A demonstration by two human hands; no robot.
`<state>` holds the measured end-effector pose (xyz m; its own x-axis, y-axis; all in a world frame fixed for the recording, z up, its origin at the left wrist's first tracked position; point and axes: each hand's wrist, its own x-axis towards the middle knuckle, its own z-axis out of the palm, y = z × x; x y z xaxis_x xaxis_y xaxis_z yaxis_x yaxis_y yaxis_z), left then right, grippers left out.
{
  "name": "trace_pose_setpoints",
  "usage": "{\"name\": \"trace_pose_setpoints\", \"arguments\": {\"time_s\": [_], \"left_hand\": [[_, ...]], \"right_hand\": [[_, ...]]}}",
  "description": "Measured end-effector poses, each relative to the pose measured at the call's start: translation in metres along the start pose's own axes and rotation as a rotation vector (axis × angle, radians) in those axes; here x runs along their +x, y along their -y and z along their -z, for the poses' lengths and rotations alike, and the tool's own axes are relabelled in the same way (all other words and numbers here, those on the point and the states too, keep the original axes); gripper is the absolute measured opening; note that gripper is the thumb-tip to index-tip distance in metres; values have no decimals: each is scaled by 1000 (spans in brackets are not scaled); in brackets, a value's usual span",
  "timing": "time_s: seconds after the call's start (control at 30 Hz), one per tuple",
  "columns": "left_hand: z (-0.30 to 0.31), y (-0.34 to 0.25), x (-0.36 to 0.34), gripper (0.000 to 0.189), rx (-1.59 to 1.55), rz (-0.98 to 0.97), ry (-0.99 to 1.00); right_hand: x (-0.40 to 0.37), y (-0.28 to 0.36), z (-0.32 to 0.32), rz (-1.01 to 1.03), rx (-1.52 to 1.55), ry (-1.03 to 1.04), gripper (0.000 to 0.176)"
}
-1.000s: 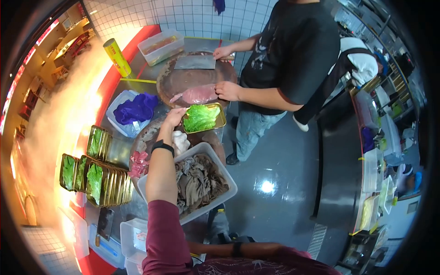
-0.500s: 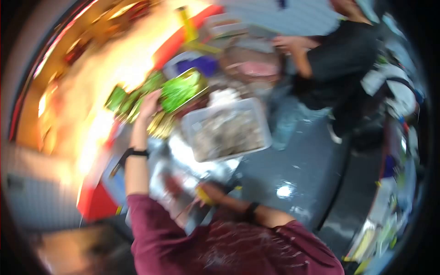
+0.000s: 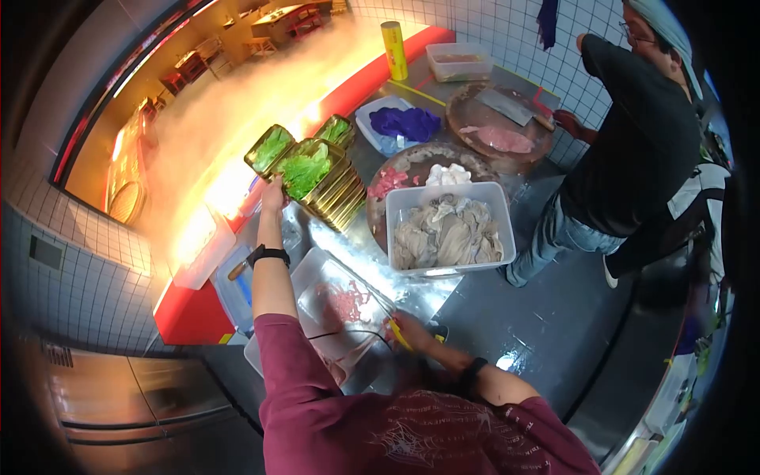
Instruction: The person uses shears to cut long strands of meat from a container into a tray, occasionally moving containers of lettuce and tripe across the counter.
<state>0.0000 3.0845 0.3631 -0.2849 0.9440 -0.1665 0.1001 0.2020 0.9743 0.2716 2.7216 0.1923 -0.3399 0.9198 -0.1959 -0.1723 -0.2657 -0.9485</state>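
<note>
My left hand (image 3: 273,195) reaches forward, its fingers closed at the near corner of a stack of gold trays (image 3: 339,198). Green lettuce (image 3: 304,170) lies in the top tray, and smaller gold trays with leaves stand beside and behind it. Low at centre, my right hand (image 3: 413,331) is wrapped round the yellow handle of a tool (image 3: 400,335), whose thin metal part points up-left. Just left of it, a clear tub (image 3: 315,281) holds pieces of pink meat (image 3: 345,302).
A tub of grey cloths (image 3: 447,233) stands before a round board (image 3: 378,226) with meat and a white crumpled item. Behind are a purple cloth (image 3: 405,123), another board with a cleaver (image 3: 507,106), and a yellow roll (image 3: 393,51). At right stands a co-worker (image 3: 641,134).
The view has turned and sharpened, shifting the bench contents within it. My left hand is still at the trays and my right still has the yellow handle. The co-worker's arms have changed position.
</note>
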Motion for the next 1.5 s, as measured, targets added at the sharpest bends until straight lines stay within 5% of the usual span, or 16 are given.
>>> {"name": "trace_pose_setpoints", "arguments": {"time_s": [0.23, 0.33, 0.47, 0.57, 0.6, 0.63, 0.73, 0.93, 1.2, 1.43, 1.5], "left_hand": [[-4, 10, 46, 40, 279, -9, -50], [-4, 18, 52, 48, 807, -335, -188], [0, 15, 47, 53, 947, -263, -128], [26, 34, 61, 62, 893, -515, -221], [47, 29, 65, 68, 1305, -581, 53], [57, 13, 34, 66, 818, -397, 6], [83, -24, -95, 38, 408, -374, 80], [144, -29, -251, 27, 436, -330, 506], [208, -41, -314, 27, 492, -314, 707], [226, -27, -300, 26, 594, -223, 1095], [217, 20, -288, 27, 467, -411, 1094]], "right_hand": [[-19, 30, -5, -198, 141, -45, 29], [-27, 40, -12, -189, 307, -62, 24], [-33, 23, -19, -87, 200, -52, 23], [-42, 32, -29, -128, 274, -62, 22], [-48, 33, -34, -127, 89, -113, 21], [-51, 29, -42, -16, 117, -165, 23], [-58, 61, -60, 7, 34, -114, 32], [-30, 67, -117, 183, -37, -125, 31], [-27, 114, -167, 325, -204, -176, 25], [-36, 170, -215, 383, -313, -192, 28], [-32, 173, -233, 392, -225, -185, 31]]}}
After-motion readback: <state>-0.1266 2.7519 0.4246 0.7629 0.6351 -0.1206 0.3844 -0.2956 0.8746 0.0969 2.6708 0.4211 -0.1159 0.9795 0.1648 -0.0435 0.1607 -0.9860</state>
